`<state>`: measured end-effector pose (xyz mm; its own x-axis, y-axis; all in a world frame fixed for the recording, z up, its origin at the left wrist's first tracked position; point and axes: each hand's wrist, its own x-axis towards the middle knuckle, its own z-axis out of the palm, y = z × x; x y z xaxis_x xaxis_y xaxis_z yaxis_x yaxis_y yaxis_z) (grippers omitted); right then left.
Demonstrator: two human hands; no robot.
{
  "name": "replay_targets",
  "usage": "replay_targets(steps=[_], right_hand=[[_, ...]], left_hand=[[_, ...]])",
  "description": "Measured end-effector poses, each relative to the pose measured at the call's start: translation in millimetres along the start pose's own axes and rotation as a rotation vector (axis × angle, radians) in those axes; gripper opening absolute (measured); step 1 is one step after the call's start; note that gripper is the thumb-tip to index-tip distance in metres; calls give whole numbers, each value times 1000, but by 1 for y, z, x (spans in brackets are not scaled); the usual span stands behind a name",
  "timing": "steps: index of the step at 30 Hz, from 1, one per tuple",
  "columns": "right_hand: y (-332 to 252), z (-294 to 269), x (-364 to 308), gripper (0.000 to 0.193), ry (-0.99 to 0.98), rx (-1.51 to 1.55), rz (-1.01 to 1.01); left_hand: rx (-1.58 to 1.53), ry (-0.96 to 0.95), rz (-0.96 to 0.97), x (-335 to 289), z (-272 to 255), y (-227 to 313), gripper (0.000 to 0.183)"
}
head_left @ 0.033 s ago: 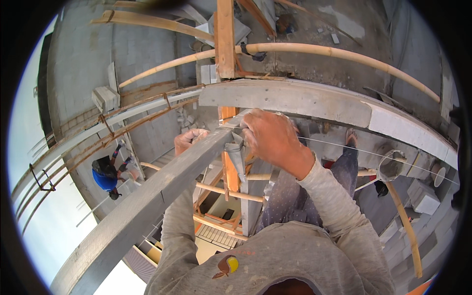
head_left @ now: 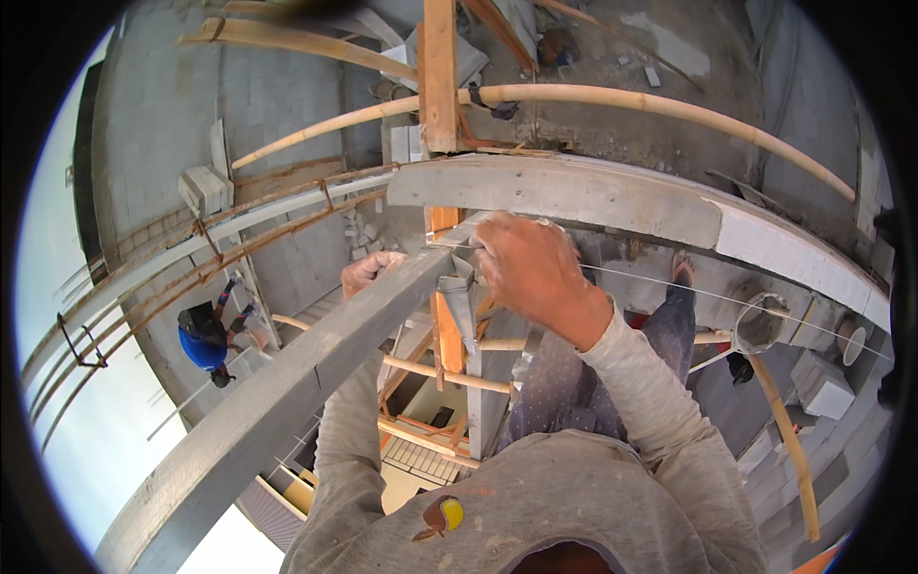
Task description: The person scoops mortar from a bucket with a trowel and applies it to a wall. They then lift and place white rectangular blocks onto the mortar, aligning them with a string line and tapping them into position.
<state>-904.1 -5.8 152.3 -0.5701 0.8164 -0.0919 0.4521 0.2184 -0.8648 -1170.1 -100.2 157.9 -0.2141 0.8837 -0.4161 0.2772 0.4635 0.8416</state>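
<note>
A long grey rectangular bar [head_left: 287, 378] runs from the lower left up to a concrete ledge [head_left: 564, 196]. My left hand [head_left: 371, 273] is at the bar's far side, its fingers curled by the edge. The bar covers its palm and wrist, so what it holds is hidden. My right hand [head_left: 540, 273] is closed in a pinch at the bar's upper end, on a thin white string [head_left: 688, 289]. That string stretches off to the right. Just below the bar's end hangs a grey tapered piece [head_left: 459, 311], close to my right fingertips, in front of an orange wooden post [head_left: 447, 340].
Rusty rebar [head_left: 201, 230] extends leftward from the ledge. A bamboo pole [head_left: 669, 103] crosses beyond it. A person in blue [head_left: 203, 340] is far below at left. At right are a bucket [head_left: 762, 323] and pale blocks [head_left: 822, 383]. Wooden framing [head_left: 430, 435] lies beneath me.
</note>
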Motion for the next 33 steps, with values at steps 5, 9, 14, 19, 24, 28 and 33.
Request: replay_targets(steps=[5, 9, 14, 19, 24, 28, 33], right_hand=[[-13, 1, -34, 19, 380, -37, -173], [-33, 23, -85, 24, 275, 189, -56], [-54, 60, -107, 27, 146, 246, 24], [-67, 57, -117, 31, -203, 166, 90], [-58, 33, -131, 21, -213, 173, -71], [-49, 9, -142, 17, -250, 336, -152], [-22, -27, -147, 16, -101, 200, -54]], left_hand=[[206, 174, 162, -43, 14, -46, 26], [271, 284, -41, -65, 34, -51, 22], [-340, 343, -299, -72, 63, 2, 18], [-525, 463, -368, -73, 93, 38, 18], [-574, 537, -366, -79, 114, 44, 18], [-593, 501, -328, -83, 123, 47, 19], [-589, 463, -366, -84, 134, 55, 22]])
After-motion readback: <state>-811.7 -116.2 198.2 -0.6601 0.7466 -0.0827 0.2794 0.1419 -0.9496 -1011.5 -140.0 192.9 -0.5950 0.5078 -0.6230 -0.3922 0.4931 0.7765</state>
